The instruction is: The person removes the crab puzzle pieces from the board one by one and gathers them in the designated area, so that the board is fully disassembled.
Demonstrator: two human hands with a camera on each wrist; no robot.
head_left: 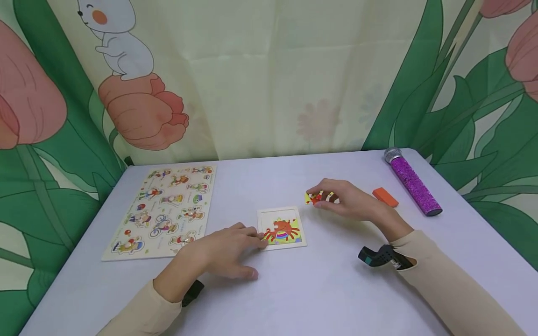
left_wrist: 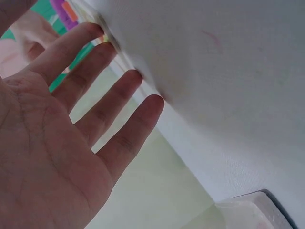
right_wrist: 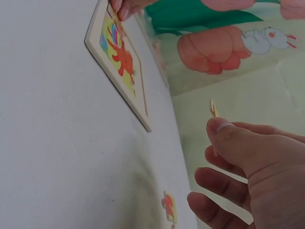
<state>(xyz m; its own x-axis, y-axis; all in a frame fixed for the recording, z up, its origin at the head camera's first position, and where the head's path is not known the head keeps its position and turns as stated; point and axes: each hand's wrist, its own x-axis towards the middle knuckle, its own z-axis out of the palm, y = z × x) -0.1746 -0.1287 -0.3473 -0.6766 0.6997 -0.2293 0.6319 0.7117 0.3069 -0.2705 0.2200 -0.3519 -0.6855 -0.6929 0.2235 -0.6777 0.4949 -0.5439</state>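
A small square puzzle board (head_left: 279, 248) lies on the table. A red crab-like animal picture (head_left: 283, 231) fills its lower part, and its upper part is bare. My left hand (head_left: 229, 252) touches the board's left edge with its fingertips, fingers fairly straight and thumb apart. Right of the board, my right hand (head_left: 346, 200) pinches a thin puzzle piece (right_wrist: 213, 109) between thumb and forefinger, above the table. The right wrist view shows that piece edge-on. Below that hand, a red and yellow puzzle piece (right_wrist: 169, 206) lies on the table.
A large picture board (head_left: 168, 210) with cartoon animals lies at the left. An orange block (head_left: 385, 197) and a glittery purple microphone (head_left: 414, 184) lie at the right. A printed curtain (head_left: 269, 79) hangs behind the table.
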